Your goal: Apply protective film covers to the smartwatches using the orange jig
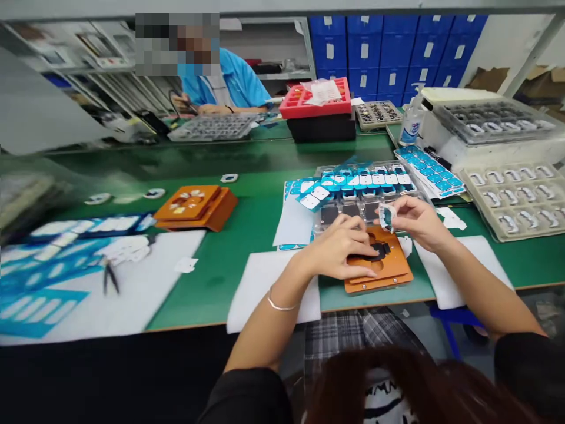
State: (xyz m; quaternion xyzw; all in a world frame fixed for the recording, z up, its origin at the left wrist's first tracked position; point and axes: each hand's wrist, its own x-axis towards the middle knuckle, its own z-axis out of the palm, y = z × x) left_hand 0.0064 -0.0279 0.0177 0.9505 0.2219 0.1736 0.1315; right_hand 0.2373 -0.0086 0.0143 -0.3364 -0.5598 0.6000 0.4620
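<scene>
My left hand (pixel 342 247) lies over an orange fixture (pixel 386 280) at the table's front edge. Its fingers are apart, with a fingertip at a black part (pixel 380 251) seated in the fixture; the hand partly covers both. Just above the fixture, my right hand (pixel 417 221) pinches a small white-rimmed piece with a teal middle (pixel 386 218), tilted up. Behind the hands stands a clear tray (pixel 329 215) with dark square parts, and a blue strip of white stickers (pixel 366 181) lies across it.
White foam sheets (pixel 273 288) flank the fixture. Another orange fixture (pixel 189 206), tweezers (pixel 110 277) and blue sticker sheets (pixel 44 312) are at left. A beige tray of parts (pixel 516 200) and a pump bottle (pixel 411 123) stand right. Across the table sits a person in blue (pixel 241 79).
</scene>
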